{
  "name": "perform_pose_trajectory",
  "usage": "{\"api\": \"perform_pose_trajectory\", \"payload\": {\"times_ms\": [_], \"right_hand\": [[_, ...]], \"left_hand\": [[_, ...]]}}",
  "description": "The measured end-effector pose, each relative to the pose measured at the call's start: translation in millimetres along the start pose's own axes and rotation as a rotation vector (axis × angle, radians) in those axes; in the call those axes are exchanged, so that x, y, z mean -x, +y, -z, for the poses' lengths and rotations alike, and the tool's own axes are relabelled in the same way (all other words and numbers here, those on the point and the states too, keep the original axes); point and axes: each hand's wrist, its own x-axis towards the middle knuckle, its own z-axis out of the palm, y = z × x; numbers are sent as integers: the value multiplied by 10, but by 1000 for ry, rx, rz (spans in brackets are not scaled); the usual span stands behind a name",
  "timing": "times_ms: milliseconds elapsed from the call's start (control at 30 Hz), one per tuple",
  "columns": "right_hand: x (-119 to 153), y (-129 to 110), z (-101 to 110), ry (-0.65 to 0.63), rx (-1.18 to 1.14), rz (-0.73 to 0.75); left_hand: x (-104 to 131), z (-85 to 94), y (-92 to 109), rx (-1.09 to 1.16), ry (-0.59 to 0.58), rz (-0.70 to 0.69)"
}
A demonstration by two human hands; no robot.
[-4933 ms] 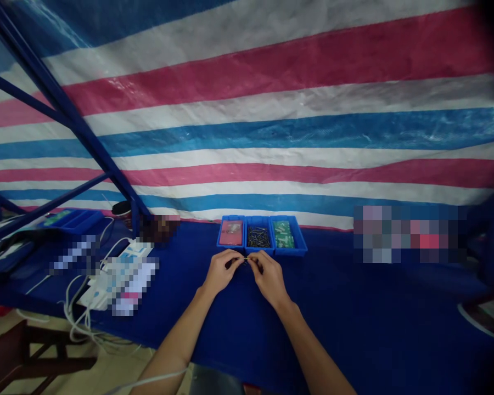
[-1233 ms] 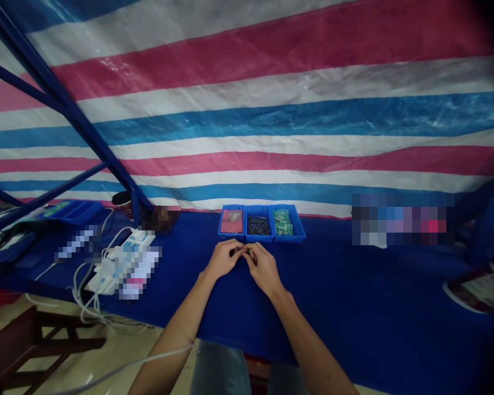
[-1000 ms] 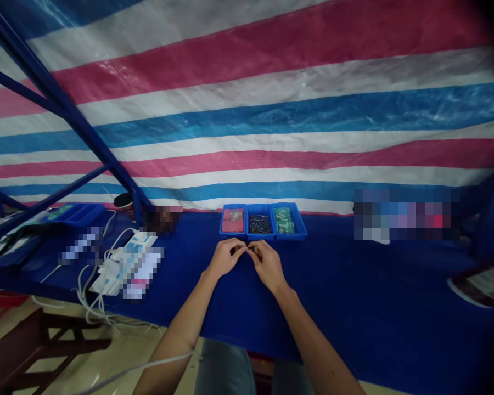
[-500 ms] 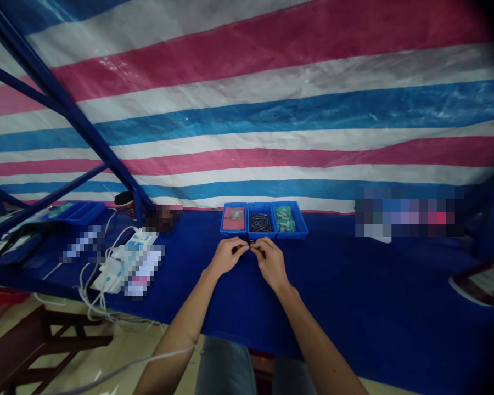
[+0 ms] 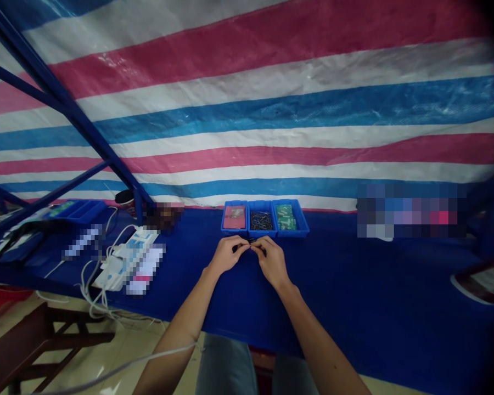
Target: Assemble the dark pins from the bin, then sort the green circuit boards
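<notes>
Your left hand (image 5: 227, 255) and right hand (image 5: 272, 262) are both pinched, fingertips together on a small dark piece (image 5: 252, 241), mostly hidden. Just beyond, three blue bins (image 5: 301, 220) line the table's (image 5: 354, 307) far edge. Leftward lies a white strip (image 5: 128, 259); rightward, blue surface stretches to the near edge.

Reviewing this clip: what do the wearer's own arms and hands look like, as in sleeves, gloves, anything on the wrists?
Both the left hand and the right hand are ungloved, and no watch or band shows at either wrist. The forearms are bare as far as they show, with no sleeves in view. A thin pale cable crosses the left forearm in the picture; whether it touches is unclear.
</notes>
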Motion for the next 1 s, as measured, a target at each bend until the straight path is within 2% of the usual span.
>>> {"api": "perform_pose_trajectory", "payload": {"times_ms": [1000], "right_hand": [[3,-16,19,-30,86,-33]], "left_hand": [[1,-4,-17,2,8,-1]]}}
